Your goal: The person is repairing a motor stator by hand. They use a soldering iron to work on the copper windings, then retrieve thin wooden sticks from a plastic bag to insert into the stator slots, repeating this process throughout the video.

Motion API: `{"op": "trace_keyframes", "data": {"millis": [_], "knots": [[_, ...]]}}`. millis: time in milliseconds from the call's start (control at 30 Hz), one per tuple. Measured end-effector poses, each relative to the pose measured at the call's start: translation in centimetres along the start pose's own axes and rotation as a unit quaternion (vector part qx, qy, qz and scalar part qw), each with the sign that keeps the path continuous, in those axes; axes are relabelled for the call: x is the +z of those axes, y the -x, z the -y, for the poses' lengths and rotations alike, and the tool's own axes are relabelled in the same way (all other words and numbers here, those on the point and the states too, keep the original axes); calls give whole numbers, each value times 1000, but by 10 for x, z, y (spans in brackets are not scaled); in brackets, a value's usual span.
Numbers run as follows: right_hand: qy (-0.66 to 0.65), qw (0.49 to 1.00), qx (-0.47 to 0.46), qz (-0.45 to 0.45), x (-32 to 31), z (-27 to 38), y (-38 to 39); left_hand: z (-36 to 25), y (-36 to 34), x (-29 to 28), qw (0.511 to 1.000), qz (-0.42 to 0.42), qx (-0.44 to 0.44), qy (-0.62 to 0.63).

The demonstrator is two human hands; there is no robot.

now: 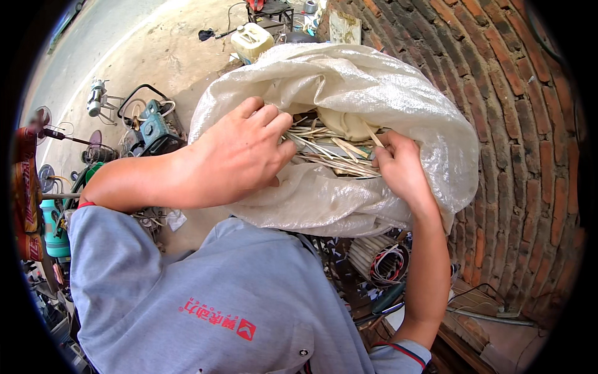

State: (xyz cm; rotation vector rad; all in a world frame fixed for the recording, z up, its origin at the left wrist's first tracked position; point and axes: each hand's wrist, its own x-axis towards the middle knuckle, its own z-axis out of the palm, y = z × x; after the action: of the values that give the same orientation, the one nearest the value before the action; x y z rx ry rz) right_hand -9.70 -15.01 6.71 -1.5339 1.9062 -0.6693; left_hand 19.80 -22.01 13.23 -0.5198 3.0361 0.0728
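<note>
An open white woven plastic sack [439, 124] holds loose thin pale strips [330, 156], with a cream bundle [342, 124] among them near the back. My left hand [252, 149] is bent over the left part of the opening, fingers curled down, their tips hidden. At the right of the opening, my right hand [398, 162] is closed on a thin pale strip [372, 133] that angles up from its fingers.
A brick wall [511, 124] stands close on the right. A cream jug [251, 43] is beyond the sack. At left are a blue machine [151, 121], a teal bottle [56, 230] and assorted tools. A cylindrical part with coloured wires [380, 262] lies below the sack.
</note>
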Motion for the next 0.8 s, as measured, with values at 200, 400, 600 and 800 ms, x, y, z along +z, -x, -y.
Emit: {"op": "trace_keyframes", "data": {"millis": [200, 400, 600, 800], "knots": [[171, 978, -120, -10, 14, 24, 7, 2, 0, 2, 1000, 19, 10, 3], [224, 972, -65, 43, 26, 25, 1, 2, -1, 3, 999, 33, 10, 27], [95, 992, -78, -25, 23, 22, 5, 10, 1, 5, 994, 38, -4, 98], [58, 988, -111, -85, 18, 15, 16, 24, -4, 5, 996, 17, -1, 90]]}}
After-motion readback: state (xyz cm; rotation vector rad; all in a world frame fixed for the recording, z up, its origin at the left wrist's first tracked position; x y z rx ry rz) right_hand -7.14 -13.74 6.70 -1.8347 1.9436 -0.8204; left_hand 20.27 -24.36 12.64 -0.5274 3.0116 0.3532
